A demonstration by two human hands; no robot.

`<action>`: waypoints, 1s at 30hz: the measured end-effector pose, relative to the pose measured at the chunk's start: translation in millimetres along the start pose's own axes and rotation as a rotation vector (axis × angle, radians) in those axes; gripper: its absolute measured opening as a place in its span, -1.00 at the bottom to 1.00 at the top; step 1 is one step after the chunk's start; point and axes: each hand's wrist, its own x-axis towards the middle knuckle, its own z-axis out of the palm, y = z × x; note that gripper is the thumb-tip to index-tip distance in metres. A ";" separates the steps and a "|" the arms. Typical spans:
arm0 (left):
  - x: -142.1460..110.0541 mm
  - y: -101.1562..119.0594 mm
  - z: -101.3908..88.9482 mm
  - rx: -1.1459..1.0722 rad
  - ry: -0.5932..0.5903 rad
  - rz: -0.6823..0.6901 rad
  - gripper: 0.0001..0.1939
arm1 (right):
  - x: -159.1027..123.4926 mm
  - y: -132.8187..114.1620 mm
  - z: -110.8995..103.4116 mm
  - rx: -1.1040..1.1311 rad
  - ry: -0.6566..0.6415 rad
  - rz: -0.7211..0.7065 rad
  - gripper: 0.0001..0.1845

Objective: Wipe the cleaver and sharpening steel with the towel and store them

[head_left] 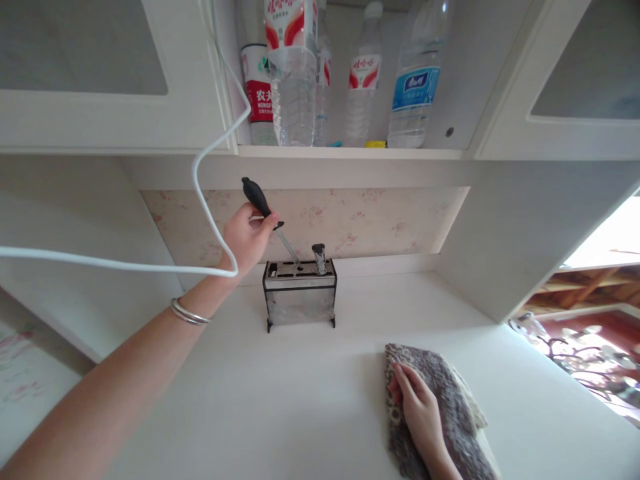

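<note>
My left hand (247, 237), with bangles on its wrist, is closed around the black handle of a sharpening steel (287, 245). The steel slants down to the right, its lower end at a hole in the top of the knife block (300, 303). That block has clear or pale sides, a slotted top and black feet, and stands upright on the white counter. Another handle (320, 257), dark and worn, sticks up from its right part. Over at the lower right, my right hand (417, 407) has its fingers curled onto a grey fluffy cloth (450, 393), gripping near its left edge.
A white cable (200, 167) hangs before the cabinet and crosses in front of my left wrist. Above, an open shelf (350, 153) holds several plastic water bottles (415, 87). Side panels (530, 227) flank the white counter (280, 400). Light fixtures (570, 353) show beyond the right edge.
</note>
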 end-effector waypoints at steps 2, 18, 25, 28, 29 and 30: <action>-2.2 9.6 3.1 0.038 -0.042 0.040 -0.74 | 0.3 1.2 1.3 -0.019 -0.015 -0.007 -0.51; 4.5 7.4 20.5 0.087 -0.152 0.082 -0.78 | -5.1 -2.5 5.6 -0.150 -0.066 -0.077 -0.49; 9.5 -31.5 65.9 0.321 -0.352 -0.029 -0.77 | -6.4 -2.7 5.6 -0.160 -0.052 -0.099 -0.47; -17.2 -50.9 74.0 0.383 -0.351 -0.062 -0.78 | -5.8 -1.7 5.9 -0.185 -0.042 -0.122 -0.44; -26.4 -56.7 75.1 0.405 -0.344 -0.073 -0.77 | -5.2 -0.8 6.2 -0.195 -0.042 -0.124 -0.44; -34.7 -61.9 75.5 0.427 -0.338 -0.083 -0.76 | -4.5 0.3 6.5 -0.206 -0.043 -0.126 -0.43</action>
